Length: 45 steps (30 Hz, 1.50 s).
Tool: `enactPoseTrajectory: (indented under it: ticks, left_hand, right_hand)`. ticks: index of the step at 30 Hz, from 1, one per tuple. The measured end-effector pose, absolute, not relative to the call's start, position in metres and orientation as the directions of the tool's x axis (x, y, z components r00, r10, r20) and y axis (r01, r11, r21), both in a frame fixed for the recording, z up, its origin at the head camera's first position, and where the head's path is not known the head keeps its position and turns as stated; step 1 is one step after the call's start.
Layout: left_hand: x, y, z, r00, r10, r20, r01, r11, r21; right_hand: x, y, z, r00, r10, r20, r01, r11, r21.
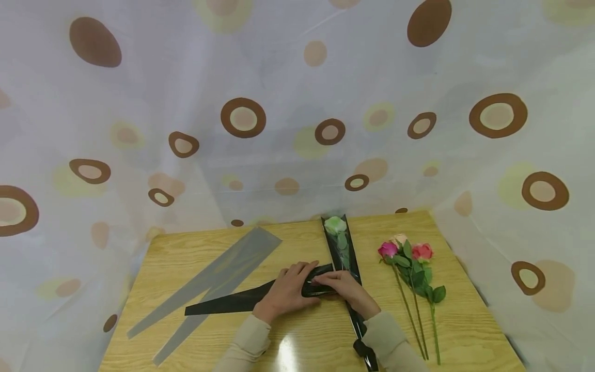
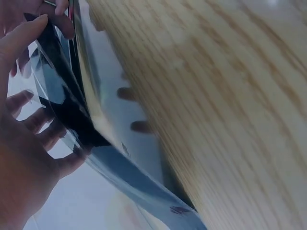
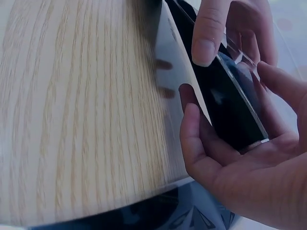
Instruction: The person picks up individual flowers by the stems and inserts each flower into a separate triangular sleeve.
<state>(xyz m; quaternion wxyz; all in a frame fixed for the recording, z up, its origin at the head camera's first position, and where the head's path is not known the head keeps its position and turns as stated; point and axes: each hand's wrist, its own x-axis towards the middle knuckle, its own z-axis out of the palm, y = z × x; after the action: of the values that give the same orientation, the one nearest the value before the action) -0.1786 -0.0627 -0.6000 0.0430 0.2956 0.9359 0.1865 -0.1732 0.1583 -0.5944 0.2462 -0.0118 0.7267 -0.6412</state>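
Note:
A black tapered flower sleeve with a clear film face lies slantwise on the table, its narrow end to the left. My left hand holds it near its wide end, thumb on one side and fingers on the other. At that wide end my right hand grips the sleeve's edge; in the right wrist view its fingers curl around the black sheet, with the thumb by the clear film. Beneath and beyond the right hand lies a pale green-white rose inside another black sleeve.
Two overlapping grey translucent sleeves lie on the left of the wooden table. On the right are three loose roses, magenta, cream and coral pink. A dark bow-like lump sits low on the wrapped rose.

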Motion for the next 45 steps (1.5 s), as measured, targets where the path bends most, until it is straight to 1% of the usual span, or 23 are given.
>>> enactPoseTrajectory:
  ticks: [8, 16, 25, 32, 41, 45]
  left_hand:
    - [-0.180, -0.067, -0.603, -0.828, 0.558, 0.059, 0.539, 0.761, 0.361]
    - [-0.179, -0.065, -0.606, -0.834, 0.551, 0.038, 0.517, 0.755, 0.404]
    - [-0.178, -0.062, -0.608, -0.842, 0.539, 0.035, 0.512, 0.775, 0.371]
    - [-0.178, -0.061, -0.608, -0.839, 0.541, 0.062, 0.527, 0.776, 0.347]
    - [-0.177, -0.060, -0.607, -0.844, 0.533, 0.068, 0.519, 0.776, 0.359]
    - [-0.176, -0.060, -0.605, -0.843, 0.532, 0.079, 0.521, 0.774, 0.360]
  right_hand:
    - [-0.173, 0.165, -0.596, -0.878, -0.303, -0.371, 0.318, 0.210, -0.925]
    - [-0.173, 0.170, -0.595, -0.870, -0.346, -0.353, 0.311, 0.171, -0.935]
    - [-0.172, 0.169, -0.591, -0.859, -0.349, -0.374, 0.346, 0.144, -0.927]
    - [-0.171, 0.170, -0.590, -0.867, -0.341, -0.364, 0.332, 0.151, -0.931]
    - [-0.168, 0.174, -0.591, -0.866, -0.353, -0.355, 0.315, 0.166, -0.934]
    - [-0.167, 0.173, -0.590, -0.872, -0.333, -0.358, 0.310, 0.191, -0.931]
